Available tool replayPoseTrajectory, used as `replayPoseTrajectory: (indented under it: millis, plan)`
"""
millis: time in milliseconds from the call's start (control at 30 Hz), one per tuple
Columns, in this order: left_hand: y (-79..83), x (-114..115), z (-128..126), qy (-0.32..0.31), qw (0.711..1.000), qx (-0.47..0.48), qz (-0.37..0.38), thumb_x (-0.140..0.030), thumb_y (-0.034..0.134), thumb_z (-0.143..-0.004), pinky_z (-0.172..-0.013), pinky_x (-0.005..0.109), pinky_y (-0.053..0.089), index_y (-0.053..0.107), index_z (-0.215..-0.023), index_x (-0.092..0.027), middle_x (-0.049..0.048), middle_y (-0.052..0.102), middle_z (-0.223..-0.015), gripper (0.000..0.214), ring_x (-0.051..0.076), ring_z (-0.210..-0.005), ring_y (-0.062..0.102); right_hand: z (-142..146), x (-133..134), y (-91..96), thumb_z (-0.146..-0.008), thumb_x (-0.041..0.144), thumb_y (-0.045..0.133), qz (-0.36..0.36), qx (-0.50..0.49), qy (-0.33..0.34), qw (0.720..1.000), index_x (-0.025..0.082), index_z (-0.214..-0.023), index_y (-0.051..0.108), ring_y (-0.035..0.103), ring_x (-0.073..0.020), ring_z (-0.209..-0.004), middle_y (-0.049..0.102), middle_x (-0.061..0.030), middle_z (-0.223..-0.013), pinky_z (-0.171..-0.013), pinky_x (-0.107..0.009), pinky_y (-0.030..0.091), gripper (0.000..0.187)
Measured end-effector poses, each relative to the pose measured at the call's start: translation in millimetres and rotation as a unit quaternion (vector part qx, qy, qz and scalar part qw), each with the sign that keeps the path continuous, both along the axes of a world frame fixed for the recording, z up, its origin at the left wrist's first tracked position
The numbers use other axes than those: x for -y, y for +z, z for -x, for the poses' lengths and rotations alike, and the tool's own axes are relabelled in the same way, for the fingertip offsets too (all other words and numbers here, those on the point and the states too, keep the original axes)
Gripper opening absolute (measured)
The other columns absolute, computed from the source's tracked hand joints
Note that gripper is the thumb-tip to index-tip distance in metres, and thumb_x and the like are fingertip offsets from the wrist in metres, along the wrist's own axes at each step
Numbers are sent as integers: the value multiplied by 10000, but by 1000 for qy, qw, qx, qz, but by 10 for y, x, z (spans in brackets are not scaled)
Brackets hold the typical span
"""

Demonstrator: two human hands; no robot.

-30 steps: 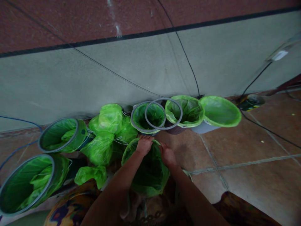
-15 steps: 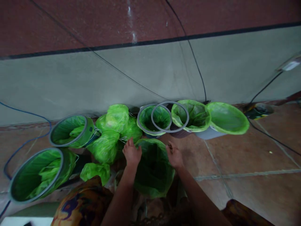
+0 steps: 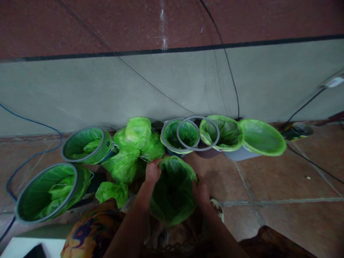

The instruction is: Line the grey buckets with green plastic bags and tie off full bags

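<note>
A green plastic bag (image 3: 174, 211) lines a bin between my knees, its mouth spread wide and its inside dark. At the bag's upper left edge, my left hand (image 3: 153, 172) is closed on the plastic, fingers curled over the rim. My right hand (image 3: 201, 190) grips the right edge of the same bag; its fingers are dim and partly hidden. Just beyond the bag stands a lined bin (image 3: 163, 138) with a grey rim. A loose grey ring (image 3: 218, 133) lies across that bin and a neighbouring one.
Two lined bins (image 3: 16, 204) (image 3: 63, 147) stand at the left, beside several knotted green bags (image 3: 123, 165). Along the wall are more lined bins (image 3: 243, 134) (image 3: 283, 147). Cables (image 3: 229, 71) hang down the wall; a blue cable (image 3: 34, 154) crosses the floor at left.
My hands have gone from loosely open beside the bag to closed on its edges, and both have come slightly lower. The view has shifted a little.
</note>
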State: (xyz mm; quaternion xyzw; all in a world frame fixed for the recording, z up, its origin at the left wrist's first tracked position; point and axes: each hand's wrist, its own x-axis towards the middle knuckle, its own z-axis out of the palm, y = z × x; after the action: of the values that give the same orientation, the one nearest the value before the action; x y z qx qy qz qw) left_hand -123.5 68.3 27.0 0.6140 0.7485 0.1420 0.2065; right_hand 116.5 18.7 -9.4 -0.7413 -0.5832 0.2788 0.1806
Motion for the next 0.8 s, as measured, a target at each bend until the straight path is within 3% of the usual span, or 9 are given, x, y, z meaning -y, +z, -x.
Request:
replayPoseTrajectory:
  millis: [67,133,233,333,433,567,667,800]
  plan:
    - [25,-75,51,-15,999,19,-32,-45,561,-744,-1049,298,407,646,-1190,-198,72,638,-1260,479,185,-1162,582,22,-114,96,-919,340,396,-51,1,-26,998,82,-1254,540,638,-273,-1037,651,-205,-1161,-842,-353,482,447]
    - [68,-176,49,-1,998,38,-43,-58,575,-739,-1062,307,398,631,-1204,-163,96,616,-1288,480,192,-1189,562,77,-380,208,-932,327,373,-96,-26,1,995,121,-1166,608,627,-241,-1060,655,-165,-1179,-897,-331,464,390]
    - [109,-372,-50,16,998,59,-17,-167,503,-857,-1004,327,443,633,-1183,-133,117,646,-1236,352,193,-1107,608,235,-835,301,-930,277,397,-66,-42,92,993,167,-1057,671,653,-212,-982,708,-111,-1059,-882,-302,461,321]
    - [83,-517,-152,-2,998,64,22,-266,453,-914,-878,325,500,697,-1030,-152,97,725,-1024,293,195,-940,665,406,-1070,252,-896,287,488,-37,-25,145,988,165,-1014,687,662,-229,-945,716,-121,-1016,-859,-316,467,262]
    - [13,-522,-152,-38,995,83,29,-245,539,-867,-824,276,504,713,-953,-192,43,742,-923,201,166,-858,670,472,-1046,126,-808,249,609,-65,-25,151,986,199,-987,687,655,-214,-941,716,-90,-1003,-853,-303,474,202]
    - [-77,-404,-43,-42,993,107,-20,-160,518,-851,-826,261,501,708,-881,-185,32,743,-893,194,150,-834,671,405,-922,-16,-803,191,560,-121,-91,138,979,229,-819,691,654,-181,-876,714,-45,-883,-829,-295,498,137]
    - [-93,-314,39,-74,991,110,-34,-154,523,-839,-845,264,504,700,-856,-187,32,743,-898,181,155,-855,676,331,-879,-85,-809,196,537,-162,-129,151,967,232,-796,699,648,-180,-924,707,-49,-932,-866,-318,506,167]
    - [-31,-208,124,-161,986,47,-23,-81,544,-764,-958,306,471,712,-843,-195,56,732,-1028,218,180,-993,659,244,-836,-126,-768,158,582,-144,-55,239,959,217,-854,729,607,-225,-1073,688,-92,-1087,-999,-402,437,180]
